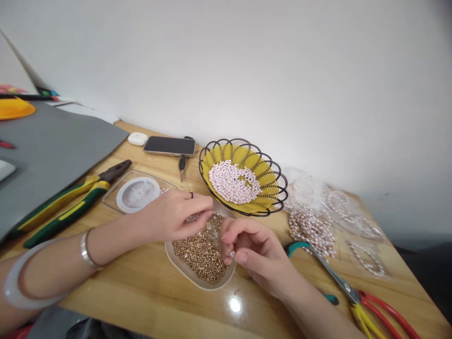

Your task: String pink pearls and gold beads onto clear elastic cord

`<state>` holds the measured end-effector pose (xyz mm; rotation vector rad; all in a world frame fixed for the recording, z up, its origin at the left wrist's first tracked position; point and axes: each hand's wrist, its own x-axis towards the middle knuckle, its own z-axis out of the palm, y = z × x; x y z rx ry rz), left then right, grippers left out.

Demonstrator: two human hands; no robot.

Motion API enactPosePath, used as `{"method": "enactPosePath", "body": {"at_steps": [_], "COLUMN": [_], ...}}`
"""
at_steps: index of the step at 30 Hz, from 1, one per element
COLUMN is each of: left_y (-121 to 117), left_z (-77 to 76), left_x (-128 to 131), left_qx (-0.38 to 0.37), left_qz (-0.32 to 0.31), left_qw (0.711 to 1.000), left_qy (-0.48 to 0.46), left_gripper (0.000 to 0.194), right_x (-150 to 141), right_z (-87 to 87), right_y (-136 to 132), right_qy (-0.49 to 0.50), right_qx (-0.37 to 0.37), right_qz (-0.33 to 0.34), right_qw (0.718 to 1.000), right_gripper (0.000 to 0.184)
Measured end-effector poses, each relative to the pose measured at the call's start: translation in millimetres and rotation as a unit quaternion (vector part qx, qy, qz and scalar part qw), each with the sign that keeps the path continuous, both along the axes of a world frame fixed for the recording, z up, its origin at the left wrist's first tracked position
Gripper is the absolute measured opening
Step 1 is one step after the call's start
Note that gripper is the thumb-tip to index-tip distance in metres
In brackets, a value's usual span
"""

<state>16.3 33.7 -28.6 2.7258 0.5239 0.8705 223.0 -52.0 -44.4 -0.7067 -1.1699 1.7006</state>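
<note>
A shallow white dish (183, 275) full of small gold beads (203, 256) lies beneath both hands, with a few clear or pale beads among the gold. My left hand (178, 214) is over the dish's far left side, its thumb and fingers closed together; what they hold, if anything, cannot be made out. To the right of the dish is my right hand (259, 249), its fingers curled and thumb drawn in. A small shiny bead (232, 254) shows at those fingertips. Any thread between the hands is too fine to see.
Behind the dish stands a black wire basket (278, 188) with yellow mesh and pink pearl beads (233, 181). Pliers (70, 202), a white spool (138, 194) and a phone (169, 146) lie left. Rightward are bead strands (312, 230), bagged bracelets (365, 259) and scissors (348, 289).
</note>
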Motion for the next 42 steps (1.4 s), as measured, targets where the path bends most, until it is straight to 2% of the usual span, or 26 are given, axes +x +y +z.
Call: {"method": "enactPosePath", "body": {"at_steps": [8, 14, 28, 42], "left_y": [-0.6, 0.0, -0.5, -0.1], "left_z": [-0.1, -1.1, 0.4, -0.9], "left_x": [0.0, -0.1, 0.4, 0.1], "left_qx": [-0.005, -0.004, 0.004, 0.018], "left_qz": [0.003, 0.003, 0.011, 0.013], "left_qw": [1.0, 1.0, 1.0, 1.0], "left_qy": [0.005, 0.006, 0.019, 0.018], "left_gripper": [0.02, 0.02, 0.022, 0.024], "right_x": [-3.5, -5.6, -3.6, -3.8], "right_z": [4.3, 7.6, 8.4, 10.1], "right_y": [0.5, 0.9, 0.2, -4.2], "right_qy": [0.029, 0.005, 0.006, -0.005], "right_qx": [-0.004, 0.01, 0.039, 0.036], "right_qz": [0.008, -0.01, 0.002, 0.001], "right_qw": [1.0, 1.0, 0.999, 0.999], "right_gripper": [0.009, 0.015, 0.014, 0.021]}}
